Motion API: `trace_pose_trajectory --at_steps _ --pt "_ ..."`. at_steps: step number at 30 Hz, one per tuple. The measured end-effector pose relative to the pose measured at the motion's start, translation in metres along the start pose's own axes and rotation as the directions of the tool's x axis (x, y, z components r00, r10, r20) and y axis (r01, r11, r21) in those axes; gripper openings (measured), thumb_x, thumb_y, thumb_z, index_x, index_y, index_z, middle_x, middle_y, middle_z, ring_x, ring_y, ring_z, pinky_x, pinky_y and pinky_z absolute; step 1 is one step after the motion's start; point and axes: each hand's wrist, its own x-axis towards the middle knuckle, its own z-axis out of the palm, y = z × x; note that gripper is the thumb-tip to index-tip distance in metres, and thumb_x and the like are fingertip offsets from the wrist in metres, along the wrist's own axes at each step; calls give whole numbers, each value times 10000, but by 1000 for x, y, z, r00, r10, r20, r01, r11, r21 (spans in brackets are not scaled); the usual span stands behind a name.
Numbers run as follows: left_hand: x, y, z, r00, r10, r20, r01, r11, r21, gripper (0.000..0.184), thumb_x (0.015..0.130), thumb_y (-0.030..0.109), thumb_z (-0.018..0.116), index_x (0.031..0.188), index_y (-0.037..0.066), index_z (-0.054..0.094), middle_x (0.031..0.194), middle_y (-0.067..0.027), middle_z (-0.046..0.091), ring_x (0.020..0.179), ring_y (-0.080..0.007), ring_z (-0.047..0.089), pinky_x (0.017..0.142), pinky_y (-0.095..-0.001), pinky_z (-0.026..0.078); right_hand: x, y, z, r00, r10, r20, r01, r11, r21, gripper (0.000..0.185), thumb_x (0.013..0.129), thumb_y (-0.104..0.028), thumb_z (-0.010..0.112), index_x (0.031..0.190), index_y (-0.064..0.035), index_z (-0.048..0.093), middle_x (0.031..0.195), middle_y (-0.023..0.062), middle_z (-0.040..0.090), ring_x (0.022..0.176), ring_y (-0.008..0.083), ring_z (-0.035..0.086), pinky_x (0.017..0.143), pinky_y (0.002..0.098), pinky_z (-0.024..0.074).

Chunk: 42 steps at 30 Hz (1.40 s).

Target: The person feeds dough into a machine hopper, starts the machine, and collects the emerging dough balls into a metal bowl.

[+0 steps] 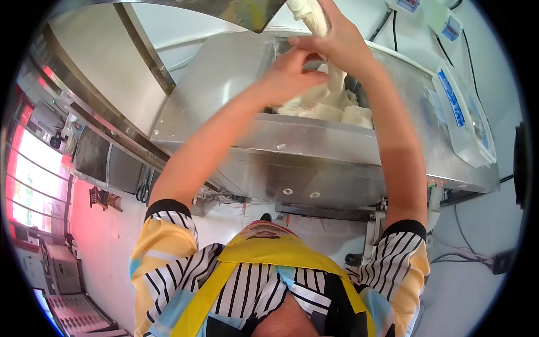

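Note:
A pale length of dough (312, 20) rises over the metal basin (269, 117), and my right hand (343, 45) is closed around it. Below that hand a thick strand hangs down to the soft dough mass (323, 110) in the basin. My left hand (289, 73) is just left of the strand, thumb and fingers apart in a curve. Its fingertips reach the strand's edge; whether they press on it I cannot tell. Part of the left hand's upper edge overlaps the right palm, hiding some of the dough between them.
The basin is set into a stainless steel machine (219, 78). An angled metal sheet (241, 11) overhangs at the top. On the machine's right side lies a white plastic lid or tub (457, 121) with a blue strip. Scissors (144, 188) hang at the left; cables (457, 255) run at the lower right.

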Motion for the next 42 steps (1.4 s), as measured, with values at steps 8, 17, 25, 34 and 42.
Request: trace_pose_trajectory --at_steps 8,17,25,34,42 --pt "23 -69 -78 929 -367 40 201 596 778 324 791 10 466 1110 7 524 1087 -101 563 1031 -226 525 902 -334 407 -11 6 -43 966 -177 -189 115 947 -302 547 621 -25 589 1159 -23 492 1134 172 506 1034 302 490 893 334 375" --pt "76 -162 -38 442 -740 508 -499 268 824 605 700 97 597 1264 57 381 1279 -130 408 1233 -243 322 1003 -334 276 -12 46 -40 954 -274 -124 198 883 -425 493 653 -81 627 1134 -64 518 826 120 544 777 282 525 719 341 432" --pt "76 -119 -8 364 -508 781 425 836 347 616 688 220 681 1206 13 420 1097 -70 516 1032 -147 459 907 -264 343 -15 74 -37 970 -211 -119 174 949 -263 675 546 23 611 1174 -203 517 793 85 496 724 249 494 656 327 415" --pt "97 -62 -32 832 -460 311 92 666 740 617 692 348 678 1172 17 475 1062 -84 560 988 -183 526 839 -290 419 -15 93 -56 912 -368 -184 244 844 -477 628 539 11 624 1120 -220 569 725 67 479 654 240 481 595 328 400" --pt "131 -172 -26 818 -559 135 103 374 922 801 727 467 607 1335 91 246 1253 -206 412 1129 -322 435 934 -392 358 -10 105 -50 911 -412 -26 315 735 -600 592 598 -5 644 1139 -229 553 709 45 489 679 224 485 571 328 385"
